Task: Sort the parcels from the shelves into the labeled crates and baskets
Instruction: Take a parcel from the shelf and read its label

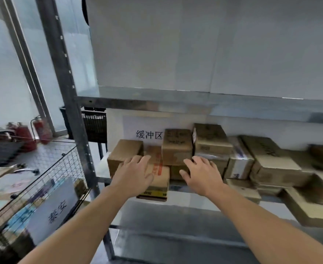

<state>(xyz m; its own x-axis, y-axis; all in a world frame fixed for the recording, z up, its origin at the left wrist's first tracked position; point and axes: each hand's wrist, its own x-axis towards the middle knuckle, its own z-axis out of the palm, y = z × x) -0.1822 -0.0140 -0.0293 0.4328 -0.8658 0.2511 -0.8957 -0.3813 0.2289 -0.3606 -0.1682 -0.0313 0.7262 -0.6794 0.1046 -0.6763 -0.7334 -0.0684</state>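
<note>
Matte brown cardboard parcels (212,141), boxy and taped, crowd the grey steel shelf (176,187) from its left end along the back. One flat parcel (159,172) with red print juts over the shelf's front edge. My left grip (134,174) lies open and flat on it, fingers spread. My right grip (200,174) is open just beside it; whether it touches a box I cannot tell. A wire basket (61,168) with a paper label (54,208) stands past the shelf's left end.

Soft, cool daylight from frosted glass panels (4,73) at left; no hard shadows, no glare. Dimmer under grey metal shelf board (195,103). Motion blur thruout, worst twd shelf's right end: brown cardboard boxes (271,164) smeared. Wide-angle bend: grey steel upright (61,73) leans. Red fire extinguishers (42,130) fuzzy.
</note>
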